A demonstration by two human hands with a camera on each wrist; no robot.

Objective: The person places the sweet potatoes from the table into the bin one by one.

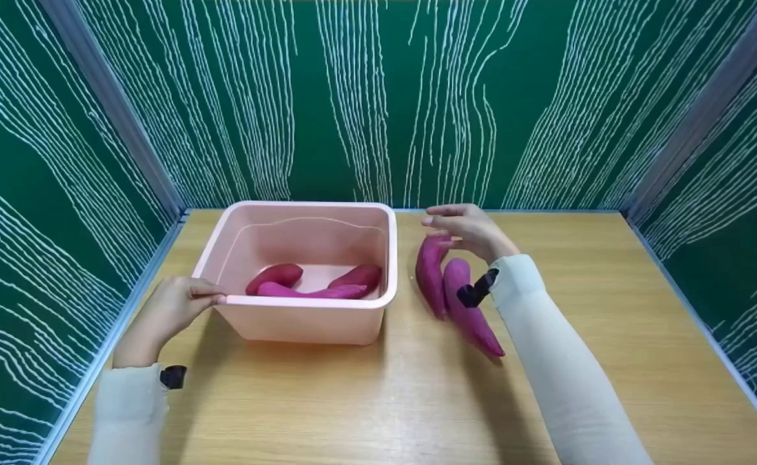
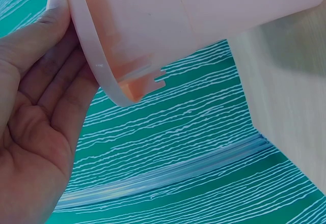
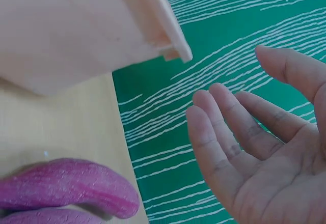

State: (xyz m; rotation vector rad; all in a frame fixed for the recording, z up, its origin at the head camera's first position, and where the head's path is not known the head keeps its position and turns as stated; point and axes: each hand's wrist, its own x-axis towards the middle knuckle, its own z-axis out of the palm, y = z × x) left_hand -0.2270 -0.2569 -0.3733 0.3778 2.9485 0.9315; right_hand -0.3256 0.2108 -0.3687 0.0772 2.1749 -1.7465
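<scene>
A person's left hand [image 1: 172, 309] pinches the near left rim of a pink tub [image 1: 307, 302], apparently steadying it on the wooden table [image 1: 611, 310]. The right hand [image 1: 466, 229] hovers with fingers loosely spread, gripping nothing, above two purple sweet potatoes [image 1: 440, 284] lying just beside the tub. Three more sweet potatoes [image 1: 311, 284] lie inside the tub.

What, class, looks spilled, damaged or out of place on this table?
Nothing stands out. The pink tub sits upright with three purple sweet potatoes inside; two more sweet potatoes lie tidily on the table beside it, intact.
</scene>
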